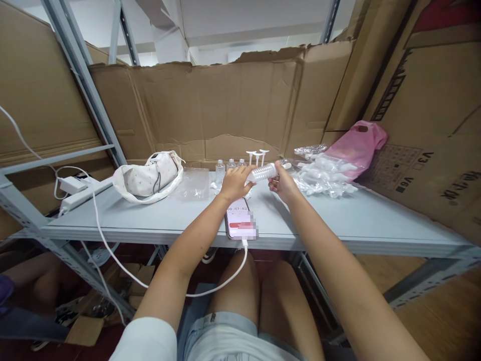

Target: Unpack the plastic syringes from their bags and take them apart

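Note:
A clear ribbed plastic bottle (264, 172) lies sideways in the air above the table, between my two hands. My left hand (236, 182) is closed on its left end. At its other end, my right hand (282, 183) grips the bottle, with a white tip (287, 165) showing just past the fingers. Behind my left hand stand several similar clear bottles (220, 169). White T-shaped spray heads (257, 154) stand upright behind the held bottle. More white plastic parts (323, 175) lie in a clear bag to the right of my right hand.
A phone (240, 220) with a white cable (225, 290) lies at the table's (203, 218) front edge. A white cloth bag (150, 175), flat clear plastic bags (194, 184) and a power strip (86, 195) are leftward. Right, a pink bag (361, 145) leans by a cardboard box (432, 125).

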A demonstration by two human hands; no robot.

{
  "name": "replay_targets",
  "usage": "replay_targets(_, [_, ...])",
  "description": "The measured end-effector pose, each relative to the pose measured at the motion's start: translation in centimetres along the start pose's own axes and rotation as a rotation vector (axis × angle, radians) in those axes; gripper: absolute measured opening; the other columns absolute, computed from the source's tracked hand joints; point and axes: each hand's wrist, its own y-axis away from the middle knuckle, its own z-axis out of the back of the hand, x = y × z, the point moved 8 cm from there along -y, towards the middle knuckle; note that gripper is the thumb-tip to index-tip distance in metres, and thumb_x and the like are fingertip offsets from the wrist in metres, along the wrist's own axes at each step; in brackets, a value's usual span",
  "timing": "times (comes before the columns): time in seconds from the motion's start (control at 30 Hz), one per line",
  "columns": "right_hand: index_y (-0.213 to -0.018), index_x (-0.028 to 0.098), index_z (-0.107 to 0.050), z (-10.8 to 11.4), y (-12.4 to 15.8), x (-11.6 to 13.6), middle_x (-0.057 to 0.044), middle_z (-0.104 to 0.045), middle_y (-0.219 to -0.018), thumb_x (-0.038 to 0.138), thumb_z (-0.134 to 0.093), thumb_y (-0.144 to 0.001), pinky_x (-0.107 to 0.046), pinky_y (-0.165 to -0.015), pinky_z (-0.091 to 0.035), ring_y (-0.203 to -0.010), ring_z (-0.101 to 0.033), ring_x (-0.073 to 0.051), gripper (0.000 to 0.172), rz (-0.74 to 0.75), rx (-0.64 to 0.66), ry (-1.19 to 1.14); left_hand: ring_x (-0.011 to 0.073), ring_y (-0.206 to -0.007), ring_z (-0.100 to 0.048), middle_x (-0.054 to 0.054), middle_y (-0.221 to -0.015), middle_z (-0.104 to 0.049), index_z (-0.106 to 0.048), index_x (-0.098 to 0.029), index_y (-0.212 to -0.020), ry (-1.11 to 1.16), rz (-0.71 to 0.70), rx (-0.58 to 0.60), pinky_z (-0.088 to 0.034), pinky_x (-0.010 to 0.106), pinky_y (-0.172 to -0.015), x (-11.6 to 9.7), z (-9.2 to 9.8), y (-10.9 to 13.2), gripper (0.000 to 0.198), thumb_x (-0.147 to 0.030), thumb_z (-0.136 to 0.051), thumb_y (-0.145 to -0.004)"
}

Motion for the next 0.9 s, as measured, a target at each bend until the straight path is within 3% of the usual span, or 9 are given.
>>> replay_targets(0.1, [-0.076,0.023,-0.051,0.5,-0.1,-0.2,0.002,-0.048,-0.050,0.078,-0.049,-0.072,-0.021,-0.031,-0.024,-0.036,-0.039,-0.008,0.055,-0.034,-0.058,-0.008,0.0283,-0.112,-0.053,0.009,-0.119,-0.061,-0.050,-0.023,-0.129,0.007,-0.036,0.000,-0.032,0.038,-0.096,-0.3,-0.2,0.0,0.051,-0.045,-0.058,-0.083])
replay_targets(0.23, [-0.079,0.024,-0.053,1.2,-0.3,-0.7,0.000,-0.052,-0.052,0.082,-0.032,-0.076,-0.023,-0.032,-0.026,-0.036,-0.041,-0.010,0.062,-0.090,-0.104,-0.005,0.0271,-0.109,-0.054,0.008,-0.116,-0.062,-0.051,-0.026,-0.130,0.017,-0.035,0.026,-0.033,0.038,-0.096,-0.6,-0.4,0.0,0.050,-0.042,-0.059,-0.083])
replay_targets(0.37, [-0.077,0.025,-0.049,1.3,-0.8,-1.1,0.001,-0.051,-0.052,0.075,-0.036,-0.080,-0.022,-0.034,-0.027,-0.037,-0.043,-0.011,0.052,-0.109,-0.087,-0.017,0.0267,-0.113,-0.053,0.007,-0.122,-0.060,-0.048,-0.028,-0.133,0.106,-0.057,0.028,-0.034,0.040,-0.099,-0.9,0.0,0.1,0.051,-0.036,-0.058,-0.084])
replay_targets(0.47, [-0.075,0.024,-0.048,1.1,-0.9,-1.3,0.002,-0.050,-0.052,0.066,-0.044,-0.082,-0.023,-0.036,-0.028,-0.037,-0.043,-0.011,0.042,-0.109,-0.061,-0.008,0.0252,-0.121,-0.049,0.006,-0.135,-0.052,-0.043,-0.032,-0.137,0.244,-0.153,0.027,-0.035,0.040,-0.101,-1.9,0.4,0.3,0.056,-0.031,-0.059,-0.083])
replay_targets(0.57, [-0.073,0.022,-0.051,0.8,-0.7,-1.6,0.002,-0.048,-0.049,0.054,-0.046,-0.085,-0.022,-0.036,-0.028,-0.037,-0.041,-0.010,0.034,-0.146,-0.045,0.037,0.0237,-0.126,-0.047,0.004,-0.137,-0.052,-0.050,-0.032,-0.131,0.361,-0.245,0.045,-0.035,0.038,-0.103,-3.1,0.4,0.5,0.054,-0.024,-0.063,-0.079])
replay_targets(0.7, [-0.073,0.021,-0.053,0.3,-0.4,-1.4,0.001,-0.050,-0.048,0.045,-0.046,-0.087,-0.020,-0.036,-0.026,-0.037,-0.041,-0.009,0.029,-0.116,-0.028,0.039,0.0222,-0.114,-0.056,0.005,-0.124,-0.062,-0.059,-0.028,-0.118,0.506,-0.114,-0.033,-0.039,0.036,-0.100,-2.5,1.0,0.3,0.042,-0.027,-0.066,-0.077])
replay_targets(0.9, [-0.076,0.020,-0.056,-0.1,-0.3,-1.0,0.000,-0.054,-0.051,0.043,-0.043,-0.089,-0.020,-0.036,-0.030,-0.038,-0.043,-0.009,0.029,-0.043,0.005,-0.001,0.0187,-0.097,-0.061,0.005,-0.110,-0.066,-0.060,-0.022,-0.113,0.717,0.099,-0.098,-0.044,0.028,-0.085,-1.0,0.9,0.1,0.044,-0.031,-0.072,-0.071])
